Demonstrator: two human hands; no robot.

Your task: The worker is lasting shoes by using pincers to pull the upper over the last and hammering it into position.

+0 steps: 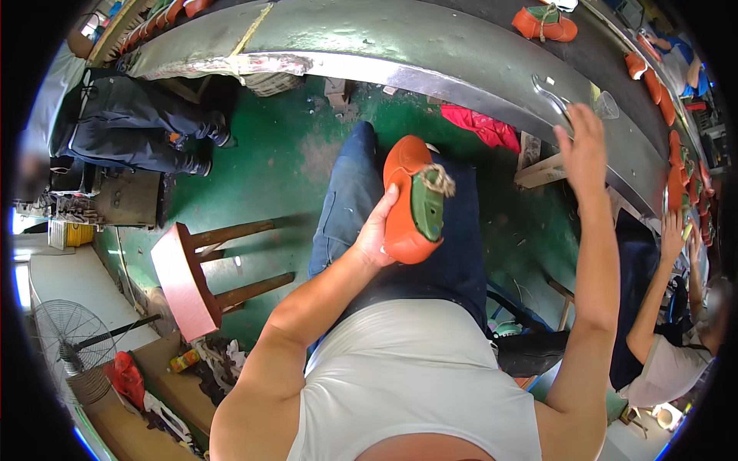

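My left hand (378, 228) is closed around the side of an orange shoe (400, 163), held above my lap. A green shoe last (425, 206) fills the shoe's opening, and a knot of twine (438, 180) sits at one end of the last. Over the bench edge on the right, my right hand (584, 146) reaches out with its thumb apart from the fingers. A curved metal hand tool (550, 94) lies on the bench at its fingertips; whether they touch it is hard to see.
Along the front runs a long metal-edged bench (369, 38). Another orange shoe with a green last (544, 23) is on its far side, and more shoes (676, 173) line the right. A clear cup (606, 105) stands near my right hand. A stool (184, 280) is at left; co-workers sit on both sides.
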